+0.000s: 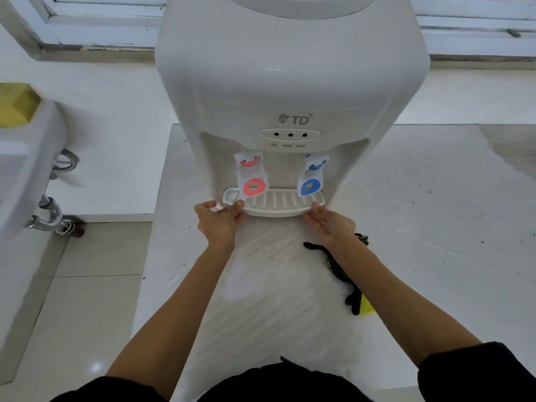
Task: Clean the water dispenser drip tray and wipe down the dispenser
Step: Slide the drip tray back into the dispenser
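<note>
A white tabletop water dispenser [290, 82] stands on a pale counter, with a red tap [251, 177] and a blue tap [311, 177]. Below the taps sits the white slotted drip tray [275, 203], seated in the dispenser's base. My left hand [220, 220] has its thumb on the tray's left front corner and its fingers spread beside it. My right hand [329, 223] touches the tray's right front corner with its fingertips, palm turned up. Neither hand holds anything else.
A black and yellow cloth [348, 274] lies on the counter [435, 213] partly under my right forearm. A white sink [26, 158] with a yellow sponge [16, 104] and exposed pipes stands at the left. A window sill runs behind the dispenser.
</note>
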